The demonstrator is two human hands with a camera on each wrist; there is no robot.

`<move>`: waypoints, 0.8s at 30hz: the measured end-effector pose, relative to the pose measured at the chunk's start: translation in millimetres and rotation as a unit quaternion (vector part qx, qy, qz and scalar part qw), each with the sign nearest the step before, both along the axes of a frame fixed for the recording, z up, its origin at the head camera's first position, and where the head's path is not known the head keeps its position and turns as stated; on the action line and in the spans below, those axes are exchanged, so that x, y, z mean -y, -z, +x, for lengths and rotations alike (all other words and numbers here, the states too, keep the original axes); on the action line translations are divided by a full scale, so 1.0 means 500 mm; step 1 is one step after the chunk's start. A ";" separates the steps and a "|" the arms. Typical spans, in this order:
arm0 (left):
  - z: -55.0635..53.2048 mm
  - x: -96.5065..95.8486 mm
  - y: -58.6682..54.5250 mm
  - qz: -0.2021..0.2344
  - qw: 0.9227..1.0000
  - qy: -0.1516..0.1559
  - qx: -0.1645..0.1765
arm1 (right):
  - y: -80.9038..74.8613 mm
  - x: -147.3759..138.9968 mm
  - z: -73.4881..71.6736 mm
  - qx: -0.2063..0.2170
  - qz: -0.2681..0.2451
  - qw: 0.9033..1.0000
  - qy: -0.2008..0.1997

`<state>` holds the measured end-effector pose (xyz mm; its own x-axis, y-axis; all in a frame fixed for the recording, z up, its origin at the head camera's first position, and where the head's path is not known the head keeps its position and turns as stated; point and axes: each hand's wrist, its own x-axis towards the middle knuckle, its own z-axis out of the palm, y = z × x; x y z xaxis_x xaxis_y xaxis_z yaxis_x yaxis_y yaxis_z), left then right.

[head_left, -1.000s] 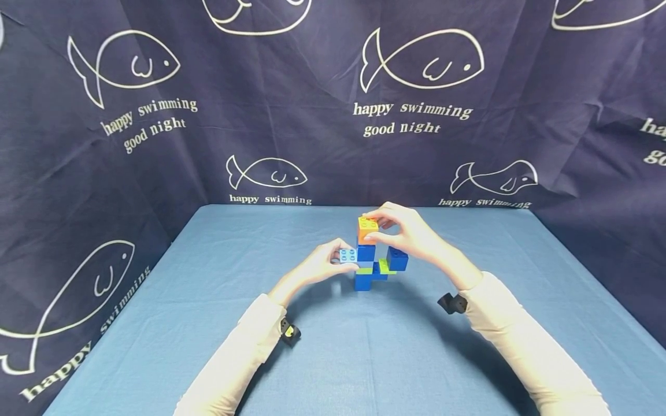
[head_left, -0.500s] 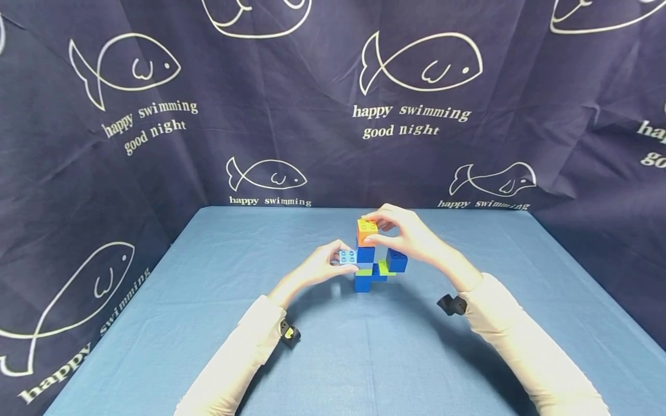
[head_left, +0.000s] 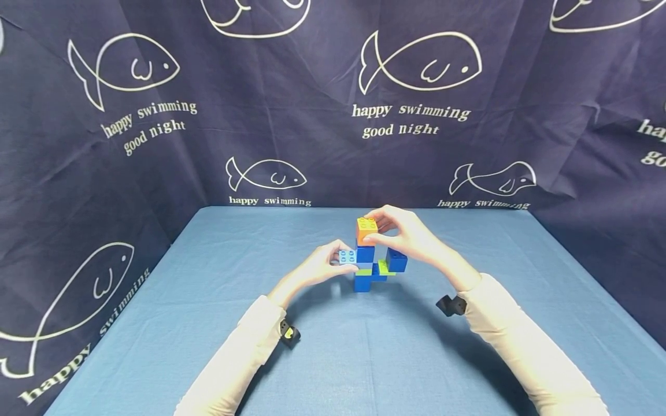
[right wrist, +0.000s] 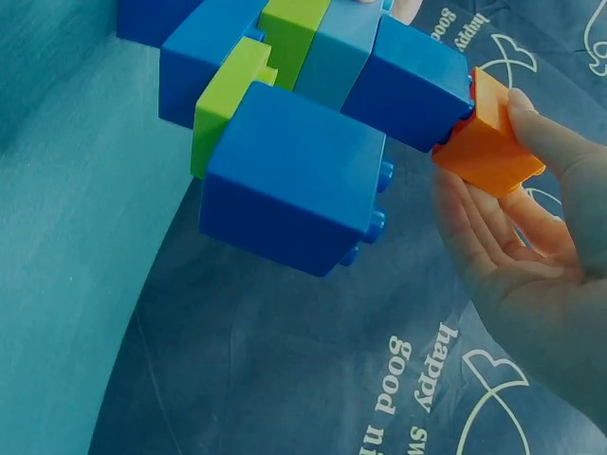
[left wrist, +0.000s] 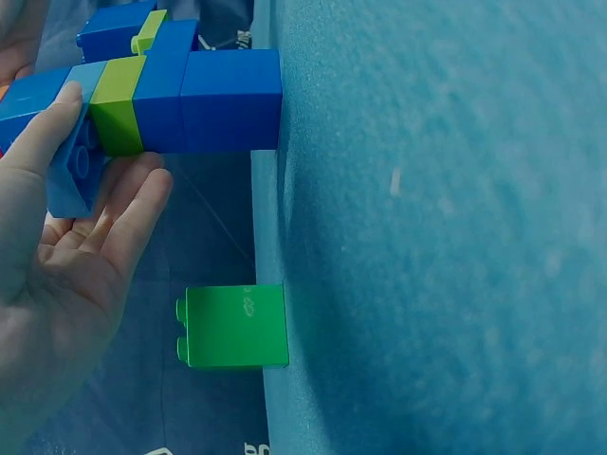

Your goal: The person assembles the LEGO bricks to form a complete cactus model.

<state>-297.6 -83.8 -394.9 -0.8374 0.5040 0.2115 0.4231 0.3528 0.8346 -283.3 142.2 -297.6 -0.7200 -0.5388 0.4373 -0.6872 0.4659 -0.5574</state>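
A tower of toy building bricks stands upright on the table. At its top is an orange brick (head_left: 366, 232), which my right hand (head_left: 411, 232) pinches between thumb and fingers. A sliver of red shows between it and the dark blue brick (right wrist: 410, 83) below in the right wrist view. Lower down, my left hand (head_left: 318, 266) grips the light blue brick (head_left: 347, 256), whose studded end sticks out to the left. Beneath that come a lime green brick (left wrist: 118, 106) and dark blue ones. A side arm carries a thin lime brick (head_left: 384, 267) and a dark blue brick (head_left: 397, 260).
A separate green brick (left wrist: 236, 327) stands on the table in the left wrist view; it cannot be seen in the head view. Blue cloth covers the table (head_left: 333, 358). Dark curtains (head_left: 333, 115) with fish drawings hang behind and at both sides.
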 end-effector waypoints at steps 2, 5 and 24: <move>0.000 0.000 0.000 0.001 1.000 0.000 -0.001 | 0.001 0.000 0.000 0.002 -0.006 1.000 -0.003; 0.000 0.000 0.000 0.001 1.000 0.000 -0.002 | 0.003 0.000 -0.001 0.005 -0.014 1.000 -0.004; 0.000 0.000 0.000 -0.001 1.000 0.002 -0.005 | 0.014 -0.002 -0.001 0.003 -0.017 1.000 0.004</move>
<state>-297.4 -83.9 -395.1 -0.8333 0.5078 0.2185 0.4327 0.3532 0.8295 -283.6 143.1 -304.6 -0.7264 -0.5181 0.4515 -0.6807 0.4520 -0.5765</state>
